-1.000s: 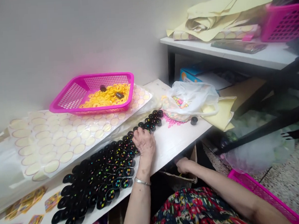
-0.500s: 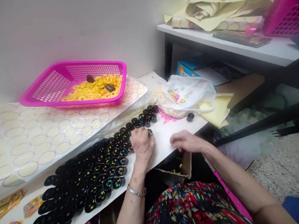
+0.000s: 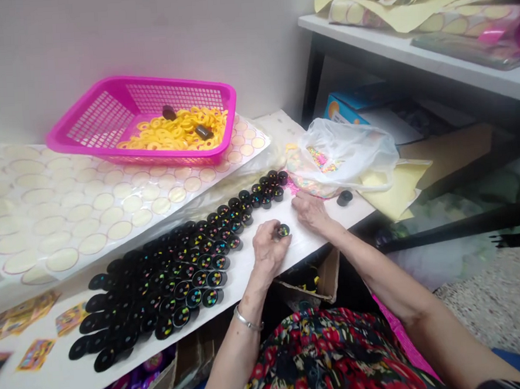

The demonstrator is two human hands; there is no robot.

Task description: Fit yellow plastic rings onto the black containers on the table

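My left hand (image 3: 268, 248) grips a small round black cup (image 3: 283, 231) with coloured bits inside, just above the white table. My right hand (image 3: 310, 212) is to the right of it, fingers curled down at the edge of some pink beads (image 3: 292, 186). Whatever its fingertips hold, if anything, is hidden. Left of my hands, many black cups (image 3: 189, 272) stand packed in slanting rows, several showing coloured bits inside. Behind my right hand lies a white plastic bag (image 3: 349, 151) with small colourful beads (image 3: 322, 160) in it.
A pink basket (image 3: 143, 156) of yellow rings (image 3: 181, 129) sits on sheets with printed circles (image 3: 98, 219). A lone black cup (image 3: 344, 198) stands near the table's right end. An open cardboard box (image 3: 331, 275) is below the front edge; a white shelf (image 3: 387, 44) is at right.
My left hand has moved away from the cup rows, rightward, with a black cup. My right hand has reached forward to the pink beads. The camera view has shifted slightly.
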